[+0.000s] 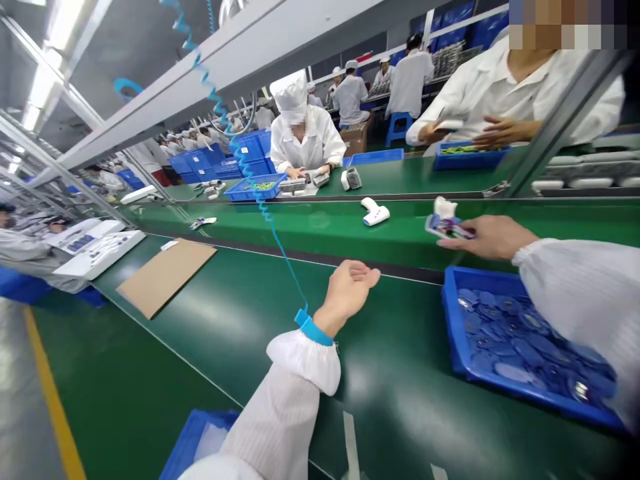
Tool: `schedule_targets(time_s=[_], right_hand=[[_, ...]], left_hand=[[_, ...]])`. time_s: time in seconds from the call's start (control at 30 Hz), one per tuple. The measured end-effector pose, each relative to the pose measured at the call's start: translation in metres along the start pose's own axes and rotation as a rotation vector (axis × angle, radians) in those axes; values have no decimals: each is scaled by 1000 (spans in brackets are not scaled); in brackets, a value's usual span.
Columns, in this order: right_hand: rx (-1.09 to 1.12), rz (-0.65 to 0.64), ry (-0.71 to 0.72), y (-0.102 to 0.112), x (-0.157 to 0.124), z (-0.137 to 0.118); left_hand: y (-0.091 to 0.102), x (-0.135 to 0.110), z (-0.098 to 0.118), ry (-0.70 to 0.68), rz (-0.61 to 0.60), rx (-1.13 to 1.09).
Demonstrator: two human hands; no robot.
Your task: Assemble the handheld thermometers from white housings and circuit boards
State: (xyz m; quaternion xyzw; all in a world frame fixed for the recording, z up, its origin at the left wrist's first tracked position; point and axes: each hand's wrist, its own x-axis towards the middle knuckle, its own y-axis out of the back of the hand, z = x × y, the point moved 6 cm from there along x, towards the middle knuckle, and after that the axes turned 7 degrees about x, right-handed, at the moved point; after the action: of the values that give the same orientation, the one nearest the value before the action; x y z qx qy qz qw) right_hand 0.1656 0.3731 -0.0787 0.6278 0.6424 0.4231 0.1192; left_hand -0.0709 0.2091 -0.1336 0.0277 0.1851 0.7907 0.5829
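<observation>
My left hand (349,288) hovers over the green table (250,320) near the conveyor's edge, fingers loosely curled and holding nothing; a blue wrist strap (313,326) with a coiled blue cord (235,143) rings its wrist. My right hand (487,237) reaches out over the green conveyor belt (320,230) and pinches a small white and blue device (445,223). Below my right arm lies a blue tray (453,313) filled with several small blue round parts.
A white handheld device (375,212) lies on the belt. A brown cardboard sheet (165,275) rests at the left. Another blue bin (193,437) sits at the near edge. Across the belt, people in white coats work at blue trays (255,189).
</observation>
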Motion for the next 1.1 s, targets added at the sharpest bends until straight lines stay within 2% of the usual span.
schedule_targets(time_s=[0.07,0.13,0.2,0.23,0.3,0.37,0.47,0.6,0.7,0.8,0.83,0.9,1.0,1.1], right_hand=[[-42,-131,49,-1,-48,-37],[-36,-200,122,-2,-114,-72],[55,-283,207,-2,-184,-100],[74,-273,209,3,-215,-106],[14,-162,219,24,-262,-111],[-23,-31,233,50,-290,-111],[-21,26,286,73,-305,-112],[-74,11,325,70,-310,-117],[-170,71,341,69,-319,-129],[-326,85,324,75,-327,-142],[-341,70,293,78,-328,-142],[-308,24,167,82,-328,-124],[-315,-13,-114,82,-335,-60],[-397,49,-231,81,-351,6]], left_hand=[[-18,-20,16,-49,-29,-136],[-31,-45,25,-80,11,-237],[-38,-75,25,-95,17,-244],[-41,-90,23,-106,-35,-207],[-47,-119,17,-161,-223,-102],[-49,-145,11,-244,-396,43],[-52,-172,7,-370,-503,199],[-64,-188,5,-443,-550,274],[-71,-196,5,-609,-496,442],[-73,-198,3,-770,-346,742],[-71,-195,1,-757,-292,813],[-63,-186,-5,-611,-231,799],[-47,-171,-21,-298,-221,507],[-35,-166,-36,-79,-268,227]])
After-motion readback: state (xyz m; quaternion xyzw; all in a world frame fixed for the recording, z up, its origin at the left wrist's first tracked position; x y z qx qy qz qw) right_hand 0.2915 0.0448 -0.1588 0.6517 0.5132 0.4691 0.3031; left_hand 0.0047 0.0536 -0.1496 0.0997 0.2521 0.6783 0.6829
